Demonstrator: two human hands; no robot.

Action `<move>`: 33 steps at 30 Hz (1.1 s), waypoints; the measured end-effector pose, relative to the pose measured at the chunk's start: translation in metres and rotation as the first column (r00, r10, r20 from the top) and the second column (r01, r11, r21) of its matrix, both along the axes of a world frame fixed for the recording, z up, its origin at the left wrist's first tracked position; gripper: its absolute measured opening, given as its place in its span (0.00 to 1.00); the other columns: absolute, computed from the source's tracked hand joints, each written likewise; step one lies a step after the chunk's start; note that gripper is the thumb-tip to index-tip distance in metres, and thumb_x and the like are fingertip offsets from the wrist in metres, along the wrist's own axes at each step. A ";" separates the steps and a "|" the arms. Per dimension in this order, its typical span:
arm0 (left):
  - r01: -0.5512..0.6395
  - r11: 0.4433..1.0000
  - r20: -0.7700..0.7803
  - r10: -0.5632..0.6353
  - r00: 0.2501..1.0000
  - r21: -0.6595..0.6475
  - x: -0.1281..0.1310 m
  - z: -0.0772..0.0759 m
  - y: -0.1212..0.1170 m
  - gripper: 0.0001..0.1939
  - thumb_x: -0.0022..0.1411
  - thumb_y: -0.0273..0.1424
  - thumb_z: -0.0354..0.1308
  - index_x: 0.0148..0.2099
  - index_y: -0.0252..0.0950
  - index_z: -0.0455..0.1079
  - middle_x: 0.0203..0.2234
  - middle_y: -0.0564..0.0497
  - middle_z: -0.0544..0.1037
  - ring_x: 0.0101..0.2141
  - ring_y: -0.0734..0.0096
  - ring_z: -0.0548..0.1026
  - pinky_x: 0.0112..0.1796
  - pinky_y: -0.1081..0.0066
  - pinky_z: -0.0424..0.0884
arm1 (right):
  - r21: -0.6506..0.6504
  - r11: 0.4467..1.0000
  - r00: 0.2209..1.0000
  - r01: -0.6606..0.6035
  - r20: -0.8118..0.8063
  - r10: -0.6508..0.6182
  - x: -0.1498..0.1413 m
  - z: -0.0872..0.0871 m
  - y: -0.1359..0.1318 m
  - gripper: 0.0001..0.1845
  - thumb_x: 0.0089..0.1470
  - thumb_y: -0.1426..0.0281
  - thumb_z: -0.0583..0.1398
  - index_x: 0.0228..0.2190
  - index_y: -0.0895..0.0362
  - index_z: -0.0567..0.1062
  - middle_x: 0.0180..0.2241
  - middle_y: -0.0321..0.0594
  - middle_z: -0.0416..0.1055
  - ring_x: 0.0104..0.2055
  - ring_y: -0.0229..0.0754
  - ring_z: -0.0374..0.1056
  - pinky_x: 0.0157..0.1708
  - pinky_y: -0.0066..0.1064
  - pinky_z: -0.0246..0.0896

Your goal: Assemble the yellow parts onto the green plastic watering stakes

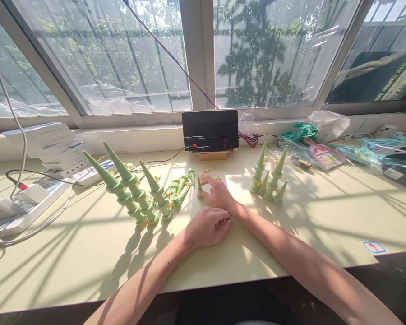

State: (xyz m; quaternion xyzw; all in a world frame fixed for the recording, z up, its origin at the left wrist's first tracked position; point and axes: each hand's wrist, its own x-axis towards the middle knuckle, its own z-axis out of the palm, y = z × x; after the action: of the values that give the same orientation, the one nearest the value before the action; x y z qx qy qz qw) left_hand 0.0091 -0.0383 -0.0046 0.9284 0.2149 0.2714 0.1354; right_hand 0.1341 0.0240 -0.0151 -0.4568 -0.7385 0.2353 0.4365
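One green cone (199,188), just beside my right hand (219,193), fingers parted; likely light, stiff plastic, best pinched low; left hand (207,226) curled, contents I cannot tell.

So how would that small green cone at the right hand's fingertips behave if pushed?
The small green cone would probably resist tipping somewhat, as it stands wide end down. Knocked over, it might roll in a curve, given its taper. It also looks stiff, with straight sides and a narrow point.
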 end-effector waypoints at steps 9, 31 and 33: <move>-0.054 0.998 0.056 0.052 0.997 0.025 0.000 0.000 0.003 0.15 0.65 0.26 0.51 0.24 0.37 0.60 0.17 0.57 0.64 0.19 0.77 0.58 0.23 0.74 0.56 | 0.021 0.999 0.999 -0.029 0.025 0.029 0.000 -0.005 -0.001 0.13 0.53 0.76 0.61 0.42 0.55 0.73 0.41 0.41 0.76 0.28 0.37 0.67 0.31 0.31 0.61; -0.601 0.756 0.293 0.655 0.697 -0.259 -0.007 0.008 0.020 0.08 0.64 0.33 0.54 0.43 0.37 0.69 0.34 0.51 0.76 0.22 0.76 0.70 0.28 0.71 0.68 | -0.117 0.993 0.965 0.000 -0.261 -0.031 0.008 0.000 -0.025 0.09 0.58 0.64 0.56 0.35 0.56 0.71 0.35 0.41 0.75 0.24 0.36 0.65 0.23 0.29 0.59; -0.598 0.742 0.257 0.668 0.699 -0.302 -0.008 0.008 0.023 0.11 0.62 0.36 0.55 0.45 0.37 0.69 0.37 0.49 0.76 0.22 0.76 0.71 0.29 0.70 0.70 | -0.124 0.992 0.951 0.035 -0.302 -0.071 0.007 0.000 -0.025 0.09 0.57 0.64 0.58 0.35 0.56 0.71 0.35 0.42 0.76 0.27 0.39 0.68 0.25 0.30 0.62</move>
State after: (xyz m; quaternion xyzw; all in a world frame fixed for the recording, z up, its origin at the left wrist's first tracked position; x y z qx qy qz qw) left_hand 0.0013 -0.0156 0.0031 0.7152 0.5201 0.4388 0.1595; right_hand 0.1415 -0.0009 -0.0153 -0.4595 -0.6345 0.3341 0.5240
